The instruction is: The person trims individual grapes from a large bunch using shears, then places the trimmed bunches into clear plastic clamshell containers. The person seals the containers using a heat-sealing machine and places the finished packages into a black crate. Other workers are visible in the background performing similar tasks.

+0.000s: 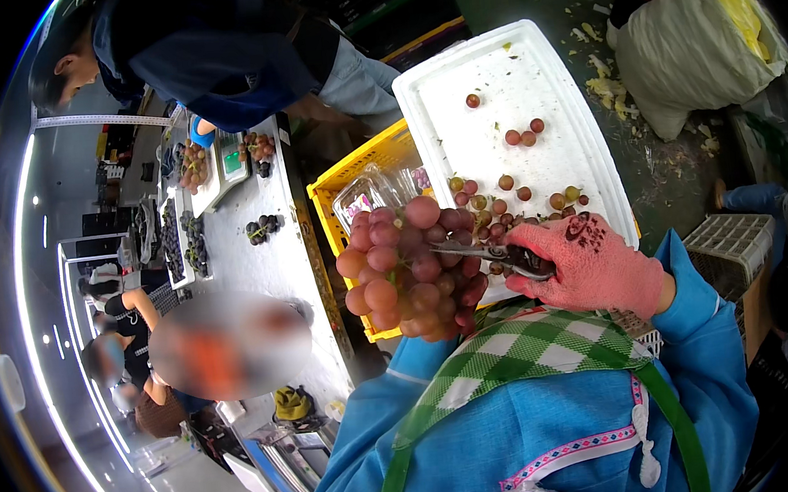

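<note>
On the far left, a person in a black top (pixel 127 321) is by the long, pale, shiny surface (pixel 235 266). A blurry patch hides part of that surface. On it are dark purple grapes (pixel 195 243), reddish grapes (pixel 194 167) beside a white scale with a green screen (pixel 235 161), and a small dark bunch (pixel 262 229) lying alone. A person in a dark blue top (pixel 198 63) leans in above.

Next comes a yellow plastic crate (pixel 345 169) with clear plastic boxes (pixel 360 190) in it. A big bunch of round, pinkish-red grapes (pixel 400 268) is held up in front of the crate and blocks part of it. The left hand is hidden behind this bunch, so I cannot tell how its fingers are.

Small metal scissors with dark handles (pixel 469 249) point left, their tips at the bunch's right side. The right hand in a pink glove (pixel 587 260) has its fingers curled tight around the handles. It covers part of the white foam tray (pixel 541 62), where loose grapes (pixel 527 137) lie, most near the glove.

On the right, pale scraps (pixel 609 85) lie on the dark floor near a fat whitish sack (pixel 687 65). Below it is a white plastic basket with holes (pixel 730 239).
</note>
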The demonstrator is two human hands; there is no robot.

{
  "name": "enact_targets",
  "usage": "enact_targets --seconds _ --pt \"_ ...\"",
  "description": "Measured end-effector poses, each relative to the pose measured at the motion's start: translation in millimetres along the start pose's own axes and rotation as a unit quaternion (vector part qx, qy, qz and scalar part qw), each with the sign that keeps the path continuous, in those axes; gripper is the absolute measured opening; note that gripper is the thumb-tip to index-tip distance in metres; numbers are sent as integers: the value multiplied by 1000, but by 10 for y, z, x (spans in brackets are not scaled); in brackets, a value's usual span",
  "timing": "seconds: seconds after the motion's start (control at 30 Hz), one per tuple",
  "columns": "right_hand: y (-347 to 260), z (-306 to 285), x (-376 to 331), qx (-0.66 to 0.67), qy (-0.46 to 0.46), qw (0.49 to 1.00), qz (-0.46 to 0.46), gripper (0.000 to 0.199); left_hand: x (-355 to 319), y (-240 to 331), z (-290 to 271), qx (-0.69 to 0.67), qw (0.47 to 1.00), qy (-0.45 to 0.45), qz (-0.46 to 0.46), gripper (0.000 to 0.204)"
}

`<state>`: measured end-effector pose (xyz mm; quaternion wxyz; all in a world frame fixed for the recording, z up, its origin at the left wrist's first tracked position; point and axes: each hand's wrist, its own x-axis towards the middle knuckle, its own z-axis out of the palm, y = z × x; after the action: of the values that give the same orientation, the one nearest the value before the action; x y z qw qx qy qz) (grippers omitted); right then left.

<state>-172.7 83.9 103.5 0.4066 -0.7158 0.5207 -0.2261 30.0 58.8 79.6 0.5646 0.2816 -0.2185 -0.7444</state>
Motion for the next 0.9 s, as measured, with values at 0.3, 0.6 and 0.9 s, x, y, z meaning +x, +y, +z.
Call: enact_targets --seconds 0.3,0.6,0.9 --pt "-58 -379 219 120 -295 943 99 41 76 -240 -69 65 982 -17 176 57" --pt "-41 -491 370 73 -372 923 69 50 88 -318 -471 0 969 -130 209 57" --pt "19 -389 401 52 -317 945 67 47 -7 -355 -237 67 984 -25 162 72"
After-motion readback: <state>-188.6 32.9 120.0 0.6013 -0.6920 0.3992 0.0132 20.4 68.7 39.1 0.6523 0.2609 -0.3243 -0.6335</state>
